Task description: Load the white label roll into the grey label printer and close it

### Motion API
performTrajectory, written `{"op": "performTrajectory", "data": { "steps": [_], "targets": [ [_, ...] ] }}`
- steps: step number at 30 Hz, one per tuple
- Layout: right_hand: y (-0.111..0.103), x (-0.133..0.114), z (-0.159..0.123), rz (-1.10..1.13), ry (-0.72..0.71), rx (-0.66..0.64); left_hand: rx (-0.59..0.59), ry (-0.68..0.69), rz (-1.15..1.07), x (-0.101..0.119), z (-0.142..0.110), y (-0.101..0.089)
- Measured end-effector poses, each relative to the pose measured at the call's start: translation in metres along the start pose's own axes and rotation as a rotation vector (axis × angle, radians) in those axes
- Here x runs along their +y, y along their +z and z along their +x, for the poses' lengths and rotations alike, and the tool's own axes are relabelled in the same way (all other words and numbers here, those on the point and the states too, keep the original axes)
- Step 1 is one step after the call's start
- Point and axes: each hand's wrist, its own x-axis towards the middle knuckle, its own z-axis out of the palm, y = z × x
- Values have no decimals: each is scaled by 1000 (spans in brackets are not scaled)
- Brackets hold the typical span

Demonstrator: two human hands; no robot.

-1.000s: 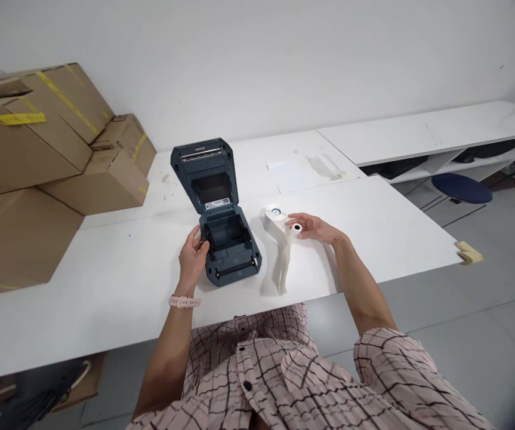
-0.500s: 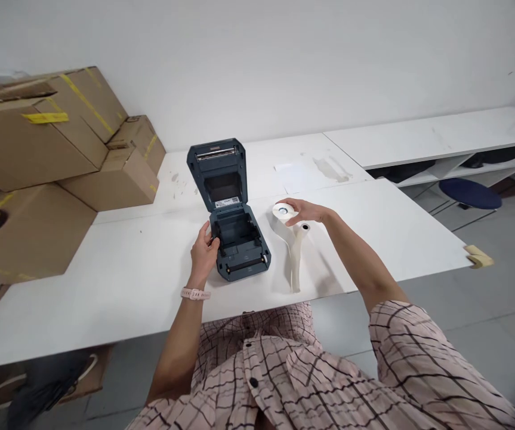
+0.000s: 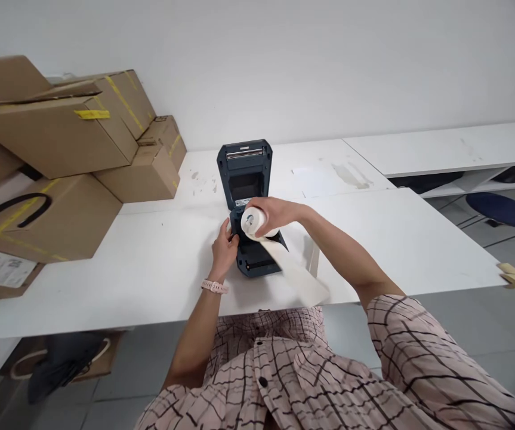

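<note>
A dark label printer (image 3: 244, 182) stands on the white table with its lid raised. My left hand (image 3: 224, 251) grips the left side of its base, the thumb over the inner edge. My right hand (image 3: 277, 215) is wrapped around a white label roll (image 3: 250, 222), tilted with one core end facing left, above the printer's open bay. From the roll a loose paper strip (image 3: 299, 278) hangs toward the table's front edge, its end blurred. Behind it, a second narrow strip (image 3: 314, 260) lies on the table, partly hidden by my right arm.
Cardboard boxes (image 3: 73, 140) with yellow tape are piled on the table's left. A pale sheet (image 3: 311, 182) lies at the back. Yellowish padding (image 3: 514, 275) covers the right front corner. A blue stool (image 3: 503, 209) stands beside shelving at the far right.
My right hand has lifted the label roll off the table and carried it left over the printer, its strip trailing. My left hand stays on the printer. The view has shifted left.
</note>
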Motion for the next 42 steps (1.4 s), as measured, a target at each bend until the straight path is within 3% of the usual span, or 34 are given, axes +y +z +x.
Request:
{"op": "performTrajectory", "data": {
  "steps": [5, 13, 23, 25, 27, 32, 37, 42],
  "targets": [
    [15, -8, 31, -273, 78, -195, 4, -12, 17, 7, -2, -1],
    [13, -12, 34, -329, 102, -320, -3, 10, 37, 9, -4, -2],
    [37, 10, 45, -305, 120, -359, -5, 1, 35, 12, -6, -2],
    [43, 10, 37, -301, 100, -300, -5, -6, 13, 12, -6, -3],
    [52, 5, 22, -342, 78, -162, 3, -4, 1, 12, -7, -3],
    [88, -20, -43, -430, -3, 186, 11, 10, -9, 11, -7, -2],
    [129, -33, -91, -395, -13, 323, 20, 2, -40, 7, -7, 1],
    [148, -33, -95, -347, -28, 438, 49, -6, -99, -2, -8, 8]
  ]
}}
